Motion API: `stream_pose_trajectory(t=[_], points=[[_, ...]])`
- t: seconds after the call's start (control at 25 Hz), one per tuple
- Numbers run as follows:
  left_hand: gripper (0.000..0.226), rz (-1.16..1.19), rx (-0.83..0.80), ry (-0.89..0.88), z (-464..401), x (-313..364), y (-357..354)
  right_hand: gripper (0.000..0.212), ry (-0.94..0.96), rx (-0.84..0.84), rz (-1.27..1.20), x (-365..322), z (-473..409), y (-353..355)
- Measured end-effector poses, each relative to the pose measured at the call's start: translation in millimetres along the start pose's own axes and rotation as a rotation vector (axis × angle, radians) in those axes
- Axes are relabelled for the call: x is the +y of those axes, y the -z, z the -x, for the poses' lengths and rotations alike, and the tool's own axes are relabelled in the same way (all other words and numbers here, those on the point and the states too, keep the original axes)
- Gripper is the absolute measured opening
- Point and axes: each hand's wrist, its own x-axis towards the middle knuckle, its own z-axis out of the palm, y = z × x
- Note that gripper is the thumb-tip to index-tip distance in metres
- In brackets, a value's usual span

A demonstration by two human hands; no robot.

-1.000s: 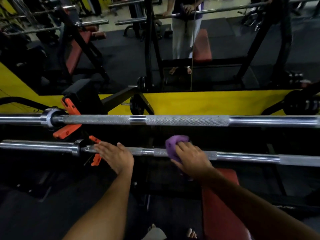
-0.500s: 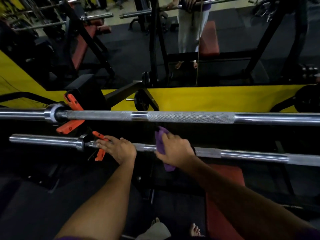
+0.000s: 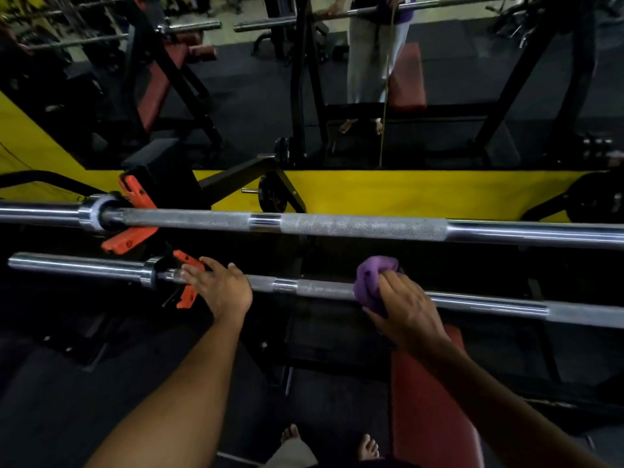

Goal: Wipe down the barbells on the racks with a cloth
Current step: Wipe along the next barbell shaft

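Two steel barbells lie across a black rack in front of me. The near barbell (image 3: pixel 320 288) runs left to right at hand height. The far barbell (image 3: pixel 354 227) sits higher and behind it. My right hand (image 3: pixel 405 307) grips a purple cloth (image 3: pixel 371 282) wrapped over the near barbell's knurled middle. My left hand (image 3: pixel 221 287) rests on the same bar near its left collar, fingers extended over the shaft beside an orange rack hook (image 3: pixel 187 293).
A red bench pad (image 3: pixel 429 400) lies under my right arm. A yellow band edges a mirror (image 3: pixel 371 187) behind the rack, reflecting a person and more racks. A weight plate (image 3: pixel 594 201) hangs at the right. My bare feet (image 3: pixel 368 444) stand on dark floor.
My right hand slid the purple cloth to the right along the near barbell, after having moved left half a second ago. My left hand stayed near the left collar.
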Motion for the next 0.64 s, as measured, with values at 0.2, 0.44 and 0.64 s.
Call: stream_pose_trajectory(t=[0.2, 0.44, 0.64], points=[[0.066, -0.065, -0.026, -0.074, 1.5, -9.7, -0.7, 0.052, -0.243, 0.082, -0.191, -11.4, 47.0, 14.2], [0.075, -0.12, -0.058, -0.351, 5.7, -35.7, 7.7, 0.034, -1.096, 0.609, -1.076, -83.5, 96.1, 61.4], [0.073, -0.287, -0.162, -0.819, -23.2, -70.3, 24.7, 0.015, -1.607, 0.626, -1.496, -93.7, 98.3, 34.5]])
